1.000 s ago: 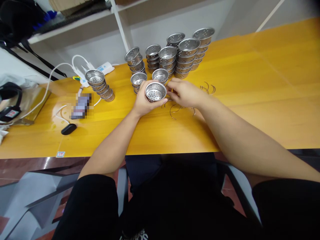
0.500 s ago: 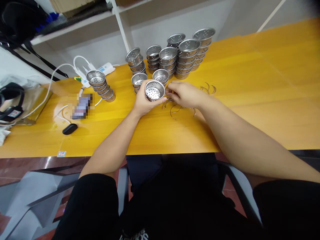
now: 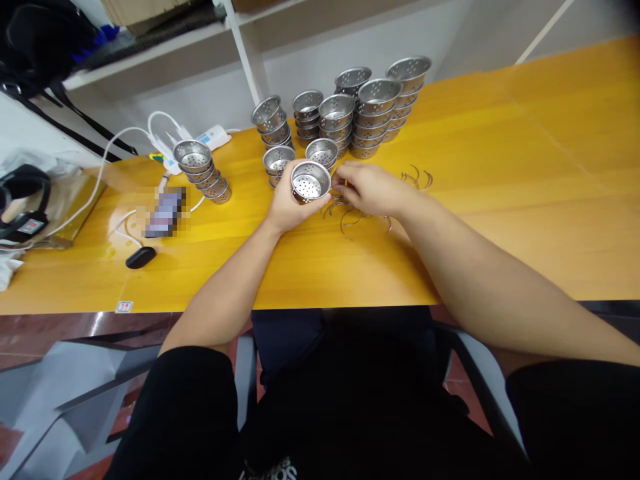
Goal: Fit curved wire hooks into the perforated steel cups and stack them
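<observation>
A: Head view. What's the L hand [image 3: 289,204] got?

B: A metal cup [image 3: 311,183] w/ lots of tiny holes. The fingers wrap round it, & its open top faces up, over the table [image 3: 500,167].

A: & the R hand [image 3: 369,189]?

B: Just beside the cup, fingers bent in. Can't tell if they're shut or pinch a wire.

A: What else is abt?

B: Thin curvy wires [image 3: 341,225] lie on the table near the R hand. Cup stacks [image 3: 377,113] stand behind both hands. One more stack [image 3: 203,171] stands on the L side, near a blurry phone [image 3: 165,213].
</observation>
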Demonstrator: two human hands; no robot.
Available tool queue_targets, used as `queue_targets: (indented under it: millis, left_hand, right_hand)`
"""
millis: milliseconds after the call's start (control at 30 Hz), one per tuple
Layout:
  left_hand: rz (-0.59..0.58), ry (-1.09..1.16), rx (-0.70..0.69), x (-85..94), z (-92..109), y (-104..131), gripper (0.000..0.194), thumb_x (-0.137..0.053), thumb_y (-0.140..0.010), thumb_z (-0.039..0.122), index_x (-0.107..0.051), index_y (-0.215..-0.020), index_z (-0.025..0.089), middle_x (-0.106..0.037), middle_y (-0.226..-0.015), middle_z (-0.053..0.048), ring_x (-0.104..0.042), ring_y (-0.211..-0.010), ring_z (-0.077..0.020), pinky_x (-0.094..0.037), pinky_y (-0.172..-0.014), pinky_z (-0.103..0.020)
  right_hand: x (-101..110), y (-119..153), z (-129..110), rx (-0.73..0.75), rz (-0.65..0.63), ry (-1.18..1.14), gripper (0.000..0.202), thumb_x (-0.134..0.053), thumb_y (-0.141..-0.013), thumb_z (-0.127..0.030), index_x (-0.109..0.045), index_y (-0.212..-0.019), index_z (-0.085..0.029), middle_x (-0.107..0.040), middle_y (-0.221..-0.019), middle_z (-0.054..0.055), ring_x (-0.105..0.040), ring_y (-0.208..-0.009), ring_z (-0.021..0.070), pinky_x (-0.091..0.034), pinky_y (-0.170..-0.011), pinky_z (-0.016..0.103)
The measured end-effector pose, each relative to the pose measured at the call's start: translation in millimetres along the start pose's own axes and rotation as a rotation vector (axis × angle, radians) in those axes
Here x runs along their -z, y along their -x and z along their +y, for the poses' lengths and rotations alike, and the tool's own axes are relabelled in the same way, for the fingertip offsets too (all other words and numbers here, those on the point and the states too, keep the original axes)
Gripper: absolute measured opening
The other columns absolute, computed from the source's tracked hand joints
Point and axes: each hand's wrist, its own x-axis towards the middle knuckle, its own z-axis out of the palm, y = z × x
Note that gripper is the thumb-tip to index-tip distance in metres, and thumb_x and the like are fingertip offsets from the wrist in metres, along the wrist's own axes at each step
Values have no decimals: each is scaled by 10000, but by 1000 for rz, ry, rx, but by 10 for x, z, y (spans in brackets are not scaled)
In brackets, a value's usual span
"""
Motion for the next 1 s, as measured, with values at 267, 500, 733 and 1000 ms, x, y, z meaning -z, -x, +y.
queue_targets:
  millis: [267,500,733,1000]
  left_hand:
    - [-6,-33,28,13,-22,4,1017,-1009,-966,915,-613,-1675,303,-775,-1595,-138,-817,-1524,-369,-673,-1425,-635]
    - [-14,-27,72,11,14,-13,1035,-985,-937,987,-629,-1629,305,-784,-1551,-137,-819,-1466,-365,-682,-1391,-650]
    - [-30,-37,86,18,22,6,1063,-937,-949,1035,-607,-1655,312,-775,-1572,-125,-810,-1512,-361,-645,-1436,-633]
    - [-10,-45,87,22,43,12,1089,-909,-924,1086,-633,-1625,299,-791,-1562,-132,-826,-1489,-356,-656,-1426,-633]
  right_hand:
    - [-1,6,-1,1,20,5,90,-704,-1099,-290,-622,-1064,-300,-785,-1133,144,-749,-1042,397,-667,-1024,585]
    - [3,-5,-12,-16,99,-33,103,-712,-1134,-328,-631,-1072,-312,-783,-1180,158,-768,-1118,422,-688,-1112,639]
    - [1,-8,23,-30,101,-28,99,-703,-1147,-363,-775,-1173,-299,-823,-1138,157,-769,-1077,417,-701,-1119,633]
    - [-17,-35,25,-7,92,1,166,-668,-1152,-305,-827,-1138,-259,-841,-1198,186,-804,-1159,435,-694,-1131,638]
